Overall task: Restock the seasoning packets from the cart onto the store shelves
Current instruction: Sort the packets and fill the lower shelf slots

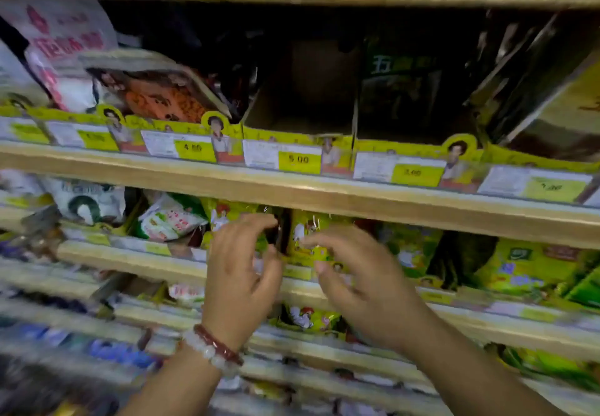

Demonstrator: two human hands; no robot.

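Yellow packets [311, 237] are being seated by the left hand [240, 273] and right hand [360, 273] — fingers loosely curled, whether pinching cannot be told — while an upper bin [298, 123] is left unfilled.

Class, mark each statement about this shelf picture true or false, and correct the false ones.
1. Both hands reach toward the yellow packets on the shelf below the price tags. True.
2. The bead bracelets are on the right wrist. False: they are on the left wrist.
3. The cardboard tray above the 5.00 price tag is packed full. False: it looks empty.
4. The left hand has curled fingers. True.
5. The right hand holds a bottle. False: no bottle is visible.
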